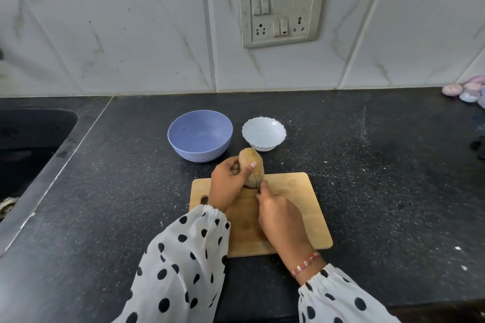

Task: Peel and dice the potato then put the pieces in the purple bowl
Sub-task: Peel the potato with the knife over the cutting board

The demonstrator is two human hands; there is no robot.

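My left hand (227, 183) grips a brown, unpeeled potato (252, 162) above the far edge of a wooden cutting board (301, 207), with the thumb lying across its skin. My right hand (279, 217) holds a thin metal tool, a peeler or small knife (258, 181), whose tip touches the potato's near end; most of the tool is hidden in the hand. An empty purple bowl (200, 135) stands on the black counter just beyond the board, to the left of the potato.
A small white scalloped bowl (263, 133) sits to the right of the purple one. A dark sink (29, 144) lies at the left. Pastel objects (465, 92) rest at the far right by the tiled wall, which carries a switch panel (280, 10).
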